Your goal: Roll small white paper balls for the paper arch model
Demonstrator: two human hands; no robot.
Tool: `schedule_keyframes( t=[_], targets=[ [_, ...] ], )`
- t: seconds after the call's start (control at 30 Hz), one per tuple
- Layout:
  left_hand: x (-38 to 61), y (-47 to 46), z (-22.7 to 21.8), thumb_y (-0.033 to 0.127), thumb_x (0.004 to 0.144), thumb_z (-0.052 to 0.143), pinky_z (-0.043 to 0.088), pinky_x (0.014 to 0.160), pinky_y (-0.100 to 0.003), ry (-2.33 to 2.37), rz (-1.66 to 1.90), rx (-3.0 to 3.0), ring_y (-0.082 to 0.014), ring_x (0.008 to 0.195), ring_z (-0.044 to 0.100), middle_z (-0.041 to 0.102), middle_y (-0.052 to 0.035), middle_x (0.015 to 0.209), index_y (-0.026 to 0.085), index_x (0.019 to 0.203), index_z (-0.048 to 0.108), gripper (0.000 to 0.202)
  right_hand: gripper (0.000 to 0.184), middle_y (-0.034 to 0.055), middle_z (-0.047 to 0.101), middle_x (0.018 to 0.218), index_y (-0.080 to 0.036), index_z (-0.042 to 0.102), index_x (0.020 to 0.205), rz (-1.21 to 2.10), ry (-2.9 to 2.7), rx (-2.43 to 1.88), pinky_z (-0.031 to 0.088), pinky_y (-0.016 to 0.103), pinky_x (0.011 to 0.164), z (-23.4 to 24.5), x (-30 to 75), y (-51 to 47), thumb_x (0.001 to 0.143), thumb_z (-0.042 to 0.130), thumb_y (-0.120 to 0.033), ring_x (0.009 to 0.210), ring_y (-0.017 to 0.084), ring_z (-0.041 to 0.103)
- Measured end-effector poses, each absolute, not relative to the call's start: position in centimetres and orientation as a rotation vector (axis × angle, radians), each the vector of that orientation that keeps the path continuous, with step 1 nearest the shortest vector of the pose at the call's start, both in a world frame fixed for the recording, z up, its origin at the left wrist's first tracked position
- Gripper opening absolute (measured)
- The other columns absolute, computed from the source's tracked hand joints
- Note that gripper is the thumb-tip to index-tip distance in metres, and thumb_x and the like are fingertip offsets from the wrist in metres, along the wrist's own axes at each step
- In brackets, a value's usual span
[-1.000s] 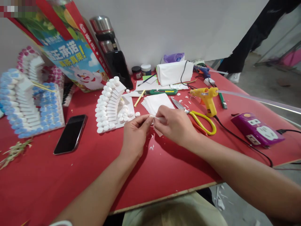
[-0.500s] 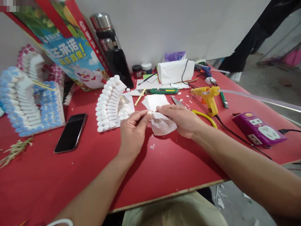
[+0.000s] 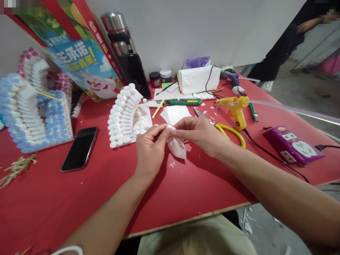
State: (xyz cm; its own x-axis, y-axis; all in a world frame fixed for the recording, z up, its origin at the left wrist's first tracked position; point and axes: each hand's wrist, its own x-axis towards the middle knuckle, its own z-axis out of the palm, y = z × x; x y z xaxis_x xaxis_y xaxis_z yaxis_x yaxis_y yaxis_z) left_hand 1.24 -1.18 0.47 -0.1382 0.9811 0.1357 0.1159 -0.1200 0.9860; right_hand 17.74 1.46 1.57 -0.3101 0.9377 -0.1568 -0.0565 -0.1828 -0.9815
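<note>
Over the red table (image 3: 79,198), my left hand (image 3: 151,148) and my right hand (image 3: 202,134) meet in a pinch on a small white paper piece (image 3: 177,147). Its top is gathered between my fingertips and the loose end hangs down, crumpled. Just behind my hands lies a stack of white paper squares (image 3: 175,114). To the left stands a white stepped model (image 3: 126,115) edged with small white balls.
Yellow-handled scissors (image 3: 228,131) and a yellow glue gun (image 3: 235,106) lie to the right, with a purple power strip (image 3: 292,143) beyond. A black phone (image 3: 79,148), a blue stepped model (image 3: 34,113), a thermos (image 3: 124,53) and a tissue pack (image 3: 198,79) stand around. A person in black stands at far right.
The paper piece went from tightly rolled between my fingers to spread out flat, and is now gathered at the top with its end hanging down. My hands stayed in place.
</note>
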Motion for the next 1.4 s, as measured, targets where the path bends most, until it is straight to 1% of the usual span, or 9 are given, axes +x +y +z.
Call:
schedule_keyframes(
  t=[0.23,0.4,0.53,0.67,0.83,1.07,1.17,1.3,1.4],
  targets=[
    [1.5,-0.9,0.5,0.032,0.080,0.082,0.033,0.053,-0.024,1.091,1.346,1.019,-0.0085,0.056,0.036,0.049,0.0032,0.058,0.018,0.083,0.081,0.014,0.034,-0.0003,0.067,0.067,-0.017,0.066,0.078,1.495,-1.331,-1.189,0.045,0.024,0.053,2.3,17.5,1.2,0.069,0.089,-0.040,0.058,0.012,0.058],
    [1.5,-0.8,0.4,0.030,0.079,0.082,0.029,0.053,-0.024,1.101,1.341,0.984,-0.0088,0.056,0.032,0.041,0.0045,0.056,0.019,0.081,0.081,0.011,0.025,0.0019,0.068,0.069,-0.017,0.067,0.075,1.187,-1.499,-1.290,0.044,0.026,0.054,2.0,17.3,1.1,0.076,0.081,-0.037,0.061,0.014,0.059],
    [1.5,-1.2,0.2,0.034,0.082,0.081,0.037,0.056,-0.025,1.222,1.361,1.132,-0.0102,0.058,0.041,0.053,0.0027,0.062,0.023,0.088,0.083,0.013,0.019,0.0016,0.067,0.065,-0.017,0.066,0.068,0.935,-1.596,-1.313,0.042,0.026,0.054,2.1,16.9,0.8,0.078,0.076,-0.030,0.059,0.013,0.057],
    [1.4,-1.4,0.4,0.029,0.089,0.076,0.049,0.074,-0.029,1.305,1.462,1.514,-0.0167,0.076,0.060,0.071,-0.0021,0.083,0.024,0.093,0.083,0.010,0.019,0.0012,0.065,0.061,-0.017,0.064,0.062,0.946,-1.533,-1.265,0.039,0.025,0.050,2.6,16.7,0.2,0.076,0.075,-0.024,0.056,0.012,0.054],
    [0.7,-1.3,0.4,0.023,0.093,0.070,0.051,0.082,-0.030,1.286,1.565,1.879,-0.0178,0.086,0.065,0.074,-0.0030,0.093,0.028,0.104,0.083,0.017,0.018,0.0010,0.065,0.064,-0.016,0.069,0.071,1.206,-1.412,-1.188,0.039,0.025,0.049,3.3,16.9,-0.1,0.078,0.077,-0.030,0.054,0.011,0.051],
    [0.4,-1.5,0.0,0.017,0.097,0.064,0.054,0.084,-0.030,1.281,1.545,2.185,-0.0181,0.090,0.068,0.076,-0.0060,0.106,0.026,0.127,0.075,0.034,0.020,0.0030,0.068,0.070,-0.016,0.071,0.077,1.194,-1.420,-1.140,0.045,0.028,0.054,2.9,17.4,0.3,0.079,0.079,-0.034,0.059,0.014,0.057],
    [0.2,-1.3,0.3,0.016,0.096,0.064,0.054,0.081,-0.029,1.228,1.487,2.144,-0.0164,0.086,0.068,0.076,-0.0062,0.105,0.025,0.125,0.076,0.032,0.017,0.0037,0.070,0.073,-0.016,0.071,0.079,1.134,-1.513,-1.098,0.048,0.029,0.060,2.7,17.8,0.6,0.084,0.075,-0.033,0.065,0.016,0.062],
    [-0.6,-0.4,0.8,0.017,0.090,0.074,0.053,0.068,-0.026,1.079,1.457,1.869,-0.0125,0.069,0.063,0.074,-0.0017,0.082,0.025,0.104,0.083,0.019,0.017,0.0026,0.071,0.073,-0.016,0.071,0.077,1.000,-1.709,-0.998,0.049,0.028,0.063,2.9,18.5,1.1,0.085,0.075,-0.031,0.067,0.015,0.061],
    [-1.2,0.3,0.9,0.020,0.086,0.079,0.050,0.061,-0.026,0.993,1.298,1.663,-0.0103,0.060,0.057,0.071,0.0000,0.076,0.026,0.096,0.084,0.013,0.019,0.0029,0.072,0.074,-0.016,0.072,0.077,0.997,-1.816,-0.959,0.048,0.028,0.065,3.2,19.1,1.5,0.086,0.074,-0.033,0.067,0.014,0.062]
  ],
)
